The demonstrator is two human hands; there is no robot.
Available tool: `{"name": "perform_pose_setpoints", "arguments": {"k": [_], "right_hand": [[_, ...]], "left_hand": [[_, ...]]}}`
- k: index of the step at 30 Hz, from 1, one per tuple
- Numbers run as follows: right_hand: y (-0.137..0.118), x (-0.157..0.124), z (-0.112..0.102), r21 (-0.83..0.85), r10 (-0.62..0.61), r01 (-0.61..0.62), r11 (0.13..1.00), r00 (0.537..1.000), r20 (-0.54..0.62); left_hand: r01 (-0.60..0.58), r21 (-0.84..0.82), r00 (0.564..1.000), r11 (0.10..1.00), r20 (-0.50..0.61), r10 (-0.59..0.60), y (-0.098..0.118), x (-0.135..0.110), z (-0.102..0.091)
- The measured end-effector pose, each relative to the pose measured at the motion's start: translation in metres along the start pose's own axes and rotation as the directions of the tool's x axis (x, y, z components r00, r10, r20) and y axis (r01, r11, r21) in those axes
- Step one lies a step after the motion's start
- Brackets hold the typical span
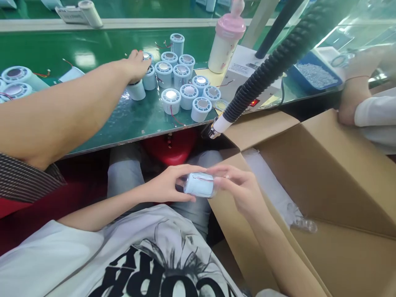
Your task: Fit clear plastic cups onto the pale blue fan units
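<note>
In front of my lap, my left hand [171,185] wraps its fingers and thumb round a light blue plastic cylinder [199,184] lying sideways. A thin dark red wire runs along the cylinder's side. My right hand [239,185] is at the cylinder's right end, thumb and fingers pinched together where the wire ends; a small whitish bit shows between them. Motion blurs that end. More light blue cylinders [189,96] with round silvery centres and thin wires stand on the green bench [114,119] ahead.
A co-worker's arm [93,95] reaches from the left to the cylinders. A black corrugated hose [256,82] slants down beside a pink-lidded bottle [227,41] and a white box [241,70]. An open carton [340,177] stands right, near another person's arm [355,90] and a blue tray [315,76].
</note>
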State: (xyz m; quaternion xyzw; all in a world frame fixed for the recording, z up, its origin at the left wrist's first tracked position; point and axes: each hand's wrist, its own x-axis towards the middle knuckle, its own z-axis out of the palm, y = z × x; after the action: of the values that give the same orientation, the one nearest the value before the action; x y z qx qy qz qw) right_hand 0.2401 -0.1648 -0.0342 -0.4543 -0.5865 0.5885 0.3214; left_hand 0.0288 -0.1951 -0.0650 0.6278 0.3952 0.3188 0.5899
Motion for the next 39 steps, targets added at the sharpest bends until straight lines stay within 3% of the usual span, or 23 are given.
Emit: {"name": "perform_pose_setpoints", "arguments": {"k": [2, 4, 6, 9, 14, 22, 27, 31, 39], "right_hand": [[0.003, 0.0, -0.004, 0.016, -0.066, 0.065, 0.998, 0.996, 0.053], [0.007, -0.002, -0.006, -0.105, -0.198, 0.215, 0.971, 0.969, 0.15], [0.011, -0.007, -0.008, -0.272, -0.317, 0.377, 0.885, 0.918, 0.238], [0.016, -0.013, -0.009, -0.351, -0.391, 0.473, 0.808, 0.877, 0.28], [0.017, -0.016, -0.009, -0.197, -0.306, 0.364, 0.91, 0.913, 0.271], [0.009, -0.02, -0.008, -0.055, -0.14, 0.16, 0.986, 0.955, 0.261], [0.004, -0.02, -0.008, -0.009, -0.047, 0.051, 0.999, 0.963, 0.264], [0.005, -0.019, -0.006, 0.063, 0.022, -0.042, 0.997, 0.957, 0.289], [0.007, -0.014, 0.002, 0.216, 0.154, -0.224, 0.95, 0.941, 0.301]], "left_hand": [[0.07, -0.149, 0.997, 0.986, -0.026, -0.075, 0.004, 0.0, 0.003], [0.129, -0.292, 0.988, 0.948, -0.041, -0.147, 0.008, -0.001, 0.004], [0.177, -0.388, 0.979, 0.904, -0.023, -0.202, 0.012, -0.003, 0.004], [0.187, -0.333, 0.981, 0.924, 0.008, -0.195, 0.016, -0.006, 0.0], [0.055, -0.138, 0.998, 0.989, -0.003, -0.056, 0.02, -0.009, -0.005], [-0.019, -0.043, 1.0, 0.999, -0.006, 0.019, 0.023, -0.012, -0.007], [-0.038, 0.004, 0.999, 0.999, 0.009, 0.038, 0.025, -0.013, -0.008], [-0.119, 0.085, 0.993, 0.989, 0.011, 0.118, 0.024, -0.014, -0.011], [-0.217, 0.198, 0.976, 0.956, 0.039, 0.214, 0.023, -0.016, -0.015]]}}
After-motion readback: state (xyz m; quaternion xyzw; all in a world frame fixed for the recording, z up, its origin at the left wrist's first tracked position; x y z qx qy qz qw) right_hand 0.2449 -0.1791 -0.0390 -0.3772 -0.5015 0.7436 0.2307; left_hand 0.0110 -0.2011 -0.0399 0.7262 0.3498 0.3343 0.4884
